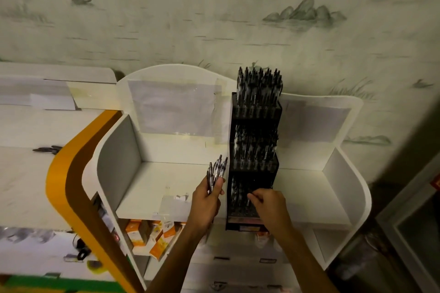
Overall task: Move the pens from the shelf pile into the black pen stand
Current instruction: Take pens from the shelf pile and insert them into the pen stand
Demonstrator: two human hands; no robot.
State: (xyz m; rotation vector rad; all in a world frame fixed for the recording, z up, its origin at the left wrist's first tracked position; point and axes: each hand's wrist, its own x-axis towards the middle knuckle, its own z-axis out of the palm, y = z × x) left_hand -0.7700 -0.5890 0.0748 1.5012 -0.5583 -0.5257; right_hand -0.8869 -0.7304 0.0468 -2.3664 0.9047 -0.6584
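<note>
Far to the left of the left hand (208,194), a few dark pens (46,149) lie on the neighbouring white shelf (23,173), well apart from both hands. I cannot tell if these belong to the pile.

The left hand is curled round a small bundle of pens (216,170), gripping them at their lower part, so the clip ends stand up and fan out a little above the fingers. The bundle is just beside the left wall of the black pen stand (253,150).

The pens look light and stiff, with smooth clear barrels, so I judge they can slide against each other. A hold low on the bundle leaves the tops loose; a grip nearer the middle would keep them together better. One pen is best pinched near its upper end, so the tip goes down into a slot freely.

To the right, the right hand (267,200) is over the lowest tier of the stand, fingers bent downward and close together. It seems to pinch something thin there, probably one pen, but it is too dark to tell surely. The two upper tiers, beyond this hand, are already full of pens.
</note>
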